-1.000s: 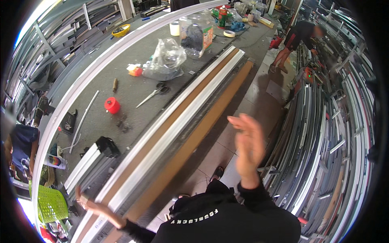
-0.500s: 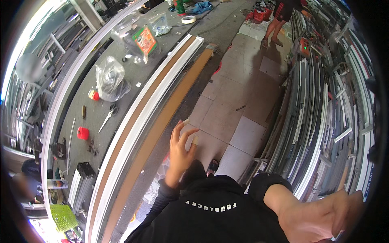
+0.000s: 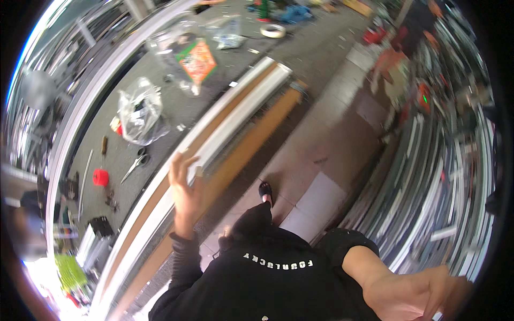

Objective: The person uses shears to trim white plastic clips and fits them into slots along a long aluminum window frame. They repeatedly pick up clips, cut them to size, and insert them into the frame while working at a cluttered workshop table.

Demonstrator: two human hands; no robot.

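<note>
My left hand (image 3: 184,187) is raised with its fingers apart and holds nothing. It appears in front of the long white-and-brown profiles (image 3: 214,147); whether it touches them I cannot tell. A pale wrap shows on its thumb. Beside these lies a long brown strip (image 3: 257,144) along the bench's edge. At the lower right, my right hand (image 3: 407,291) is curled closed near the rack of long profiles. Its fingertips are turned away and blurred, so what lies in them is hidden.
On the grey bench lie scissors (image 3: 136,163), a red cap-like piece (image 3: 100,177), clear plastic bags (image 3: 140,112) and a tape roll (image 3: 273,31). Long metal profiles (image 3: 407,176) are stacked along the right. A tiled floor (image 3: 316,144) runs between; another person (image 3: 388,64) stands at its far end.
My left hand has moved left, from over the floor to in front of the profiles. The view has shifted, and a sandalled foot is farther forward. My right hand stays curled.
</note>
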